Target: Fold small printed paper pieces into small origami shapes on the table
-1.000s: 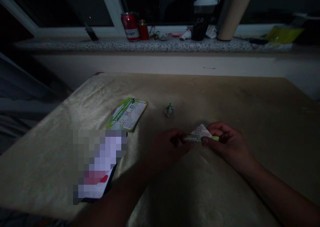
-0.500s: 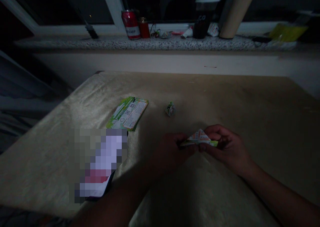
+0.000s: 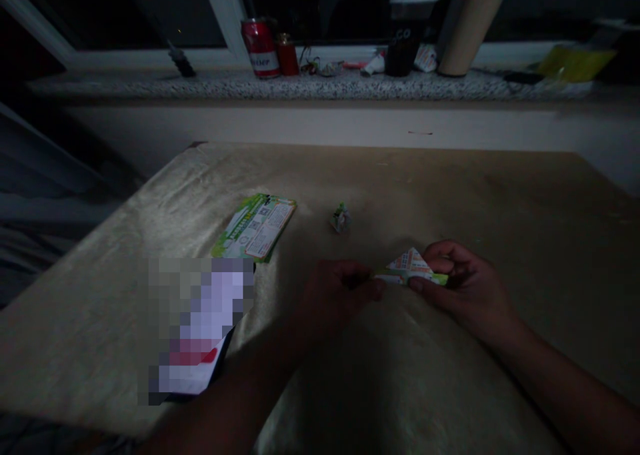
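Note:
Both of my hands hold a small folded piece of printed paper (image 3: 409, 267), a triangle with a green lower edge, just above the tan table (image 3: 450, 188). My left hand (image 3: 337, 295) pinches its left end. My right hand (image 3: 463, 285) pinches its right end with thumb and fingers curled around it. A tiny crumpled bit of paper (image 3: 341, 217) lies on the table beyond my hands.
A green printed leaflet (image 3: 255, 227) lies left of centre, and a blurred-out white card or booklet (image 3: 197, 328) lies nearer the table's front left edge. The stone windowsill behind holds a red can (image 3: 259, 47), a dark cup (image 3: 400, 51), a cardboard tube (image 3: 470, 21) and small clutter.
My hands dipped slightly with the folded paper, then came back up and a little to the right. Nothing else on the table has moved.

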Demonstrator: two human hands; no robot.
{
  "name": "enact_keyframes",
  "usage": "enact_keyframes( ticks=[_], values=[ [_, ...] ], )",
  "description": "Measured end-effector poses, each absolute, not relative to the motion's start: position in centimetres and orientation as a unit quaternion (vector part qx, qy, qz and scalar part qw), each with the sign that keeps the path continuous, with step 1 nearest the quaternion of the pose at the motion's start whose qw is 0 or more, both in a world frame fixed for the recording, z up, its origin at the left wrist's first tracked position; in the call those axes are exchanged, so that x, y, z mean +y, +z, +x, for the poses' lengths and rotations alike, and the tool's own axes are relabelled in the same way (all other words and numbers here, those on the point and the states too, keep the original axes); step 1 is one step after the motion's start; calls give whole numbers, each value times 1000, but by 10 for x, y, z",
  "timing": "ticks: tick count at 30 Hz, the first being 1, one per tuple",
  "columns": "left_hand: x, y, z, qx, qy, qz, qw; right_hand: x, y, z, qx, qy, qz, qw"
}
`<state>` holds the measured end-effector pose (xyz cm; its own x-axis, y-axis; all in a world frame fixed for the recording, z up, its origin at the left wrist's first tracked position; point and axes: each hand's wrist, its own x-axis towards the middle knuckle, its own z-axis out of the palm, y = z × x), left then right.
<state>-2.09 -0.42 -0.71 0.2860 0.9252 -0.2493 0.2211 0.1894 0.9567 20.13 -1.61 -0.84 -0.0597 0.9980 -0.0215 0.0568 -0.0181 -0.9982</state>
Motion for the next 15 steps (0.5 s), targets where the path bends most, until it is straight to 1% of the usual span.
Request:
enact_keyframes(
  ticks=[8,12,15],
  values=[
    [0,-14,-28,502,350,535,582,-12,-10,214,-497,480,-511,512],
    [-3,-17,-19,488,343,528,604,-14,-10,209,-524,480,-490,505],
    [-5,-16,-15,492,352,525,599,-16,-10,204,-535,489,-474,500]
  ],
)
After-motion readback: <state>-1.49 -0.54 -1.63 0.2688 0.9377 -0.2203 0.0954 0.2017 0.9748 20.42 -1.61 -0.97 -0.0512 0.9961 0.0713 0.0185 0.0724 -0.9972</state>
